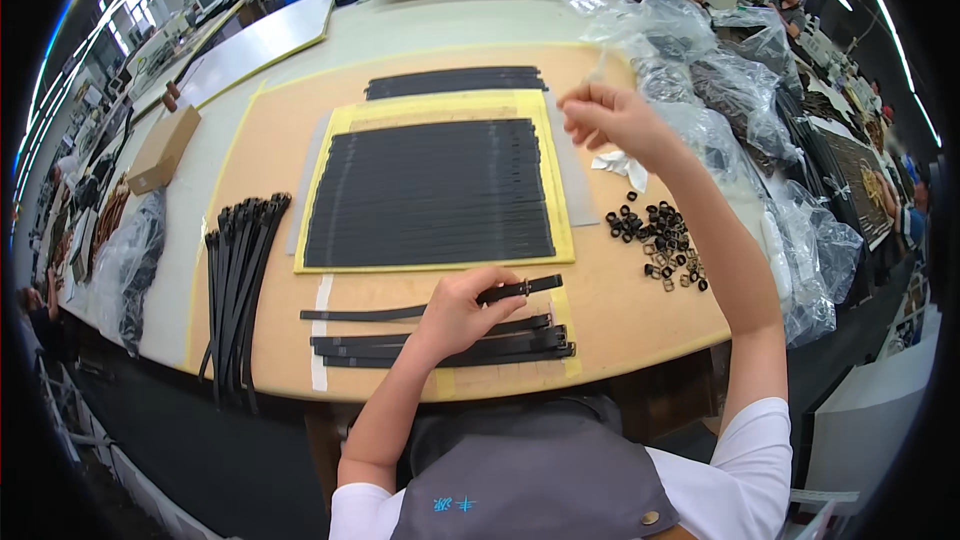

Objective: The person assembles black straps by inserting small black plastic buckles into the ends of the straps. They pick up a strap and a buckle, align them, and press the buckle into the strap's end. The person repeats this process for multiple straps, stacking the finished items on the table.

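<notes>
In my left hand (pixel 458 312) a narrow black belt (pixel 385 315) is pinched near its buckle end, which points right over the front of the table. Just below that hand several finished-looking black belts (pixel 480 348) lie in a stack, buckles to the right. My right hand (pixel 618 122) is raised at the right, well away from the belt, with its fingers pinched together. Whatever is between those fingertips, if anything, I cannot make out. Below my right wrist lies a pile of small black loops (pixel 655 230), with metal buckles (pixel 680 265) at its near side.
Rows of black straps (pixel 430 195) cover a yellow-edged board at the centre, with more straps (pixel 455 82) behind it. A bundle of straps (pixel 240 270) overhangs the front edge at left. Plastic-wrapped bundles (pixel 745 105) line the right side. A cardboard box (pixel 163 150) stands left.
</notes>
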### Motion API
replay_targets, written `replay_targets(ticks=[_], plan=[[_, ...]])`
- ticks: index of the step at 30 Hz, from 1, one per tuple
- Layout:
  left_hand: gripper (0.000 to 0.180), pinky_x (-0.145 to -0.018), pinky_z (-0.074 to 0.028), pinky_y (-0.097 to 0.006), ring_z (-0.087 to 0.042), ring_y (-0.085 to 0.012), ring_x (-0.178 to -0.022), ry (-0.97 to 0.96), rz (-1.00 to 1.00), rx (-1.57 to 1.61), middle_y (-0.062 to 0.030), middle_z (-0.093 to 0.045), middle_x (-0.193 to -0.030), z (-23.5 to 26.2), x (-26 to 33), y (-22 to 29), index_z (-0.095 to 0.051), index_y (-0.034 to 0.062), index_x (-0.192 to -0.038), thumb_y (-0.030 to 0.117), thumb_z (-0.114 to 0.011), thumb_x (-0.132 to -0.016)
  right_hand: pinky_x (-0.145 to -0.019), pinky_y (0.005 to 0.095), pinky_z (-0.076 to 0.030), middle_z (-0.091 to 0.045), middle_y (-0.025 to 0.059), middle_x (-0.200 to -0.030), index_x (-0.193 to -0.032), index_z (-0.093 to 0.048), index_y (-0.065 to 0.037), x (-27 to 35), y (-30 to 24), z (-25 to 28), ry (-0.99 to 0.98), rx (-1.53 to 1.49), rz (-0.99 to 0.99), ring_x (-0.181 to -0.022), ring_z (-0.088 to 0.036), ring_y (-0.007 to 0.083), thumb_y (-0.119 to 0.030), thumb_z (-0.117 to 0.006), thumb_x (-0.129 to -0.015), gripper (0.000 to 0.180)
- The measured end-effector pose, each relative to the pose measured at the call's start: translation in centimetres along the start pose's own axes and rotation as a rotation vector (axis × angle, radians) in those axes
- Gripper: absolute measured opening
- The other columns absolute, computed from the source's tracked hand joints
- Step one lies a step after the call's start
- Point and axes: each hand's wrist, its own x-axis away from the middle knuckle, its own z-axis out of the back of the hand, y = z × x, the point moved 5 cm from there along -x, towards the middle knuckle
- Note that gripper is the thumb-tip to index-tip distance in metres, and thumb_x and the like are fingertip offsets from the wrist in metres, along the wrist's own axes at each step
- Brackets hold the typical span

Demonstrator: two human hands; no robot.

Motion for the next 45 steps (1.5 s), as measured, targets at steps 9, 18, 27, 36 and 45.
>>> replay_targets(ticks=[9, 18, 27, 36, 45], plan=[[0.026, -0.062, -0.052, -0.026, -0.065, -0.0118, -0.070, -0.042, 0.015, -0.028, -0.0059, -0.070, -0.080, -0.3, 0.1, -0.1, -0.070, -0.0007, -0.104, 0.010, -0.086, -0.086, -0.074, 0.0251, -0.055, -0.071, 0.0025, -0.095, -0.115, -0.065, -0.002, 13.4, 7.4, -11.2, -0.255, -0.464, -0.231, -0.085, -0.068, 0.0084, -0.019, -0.075, -0.099, 0.026], [0.027, -0.065, -0.056, -0.031, -0.068, -0.0174, -0.074, -0.119, 0.024, 0.088, -0.0090, -0.069, -0.083, -0.7, 0.5, -0.2, -0.064, 0.0005, -0.106, 0.007, -0.083, -0.087, -0.072, 0.0243, -0.057, -0.069, 0.0026, -0.090, -0.109, -0.065, -0.001, 13.7, 8.9, -13.0, -0.275, -0.506, -0.215, -0.079, -0.068, 0.0083, -0.015, -0.075, -0.099, 0.021], [0.020, -0.063, -0.055, -0.033, -0.071, -0.0206, -0.075, -0.108, 0.086, 0.102, -0.0112, -0.072, -0.086, -0.1, 0.9, 0.2, -0.067, 0.0000, -0.101, 0.007, -0.081, -0.088, -0.078, 0.0276, -0.062, -0.074, 0.0110, -0.101, -0.126, -0.066, 0.002, 15.1, 9.6, -11.9, -0.284, -0.832, -0.238, -0.092, -0.076, 0.0191, -0.014, -0.067, -0.103, 0.028], [0.021, -0.058, -0.054, -0.033, -0.069, -0.0231, -0.068, -0.188, -0.074, -0.047, -0.0113, -0.070, -0.083, -1.1, 1.5, 1.8, -0.069, 0.0004, -0.100, 0.004, -0.081, -0.084, -0.070, 0.0238, -0.053, -0.071, 0.0015, -0.096, -0.104, -0.072, -0.003, 14.2, 7.6, -14.2, -0.402, -0.510, -0.327, -0.075, -0.064, 0.0084, -0.025, -0.083, -0.092, 0.027], [0.024, -0.065, -0.059, -0.032, -0.074, -0.0233, -0.076, -0.163, -0.006, -0.070, -0.0109, -0.073, -0.086, -1.3, 1.7, 1.1, -0.067, 0.0007, -0.099, 0.006, -0.083, -0.082, -0.065, 0.0227, -0.050, -0.068, -0.0013, -0.085, -0.098, -0.070, -0.005, 14.4, 8.4, -14.8, -0.418, -0.438, -0.449, -0.072, -0.061, 0.0064, -0.026, -0.081, -0.092, 0.025]])
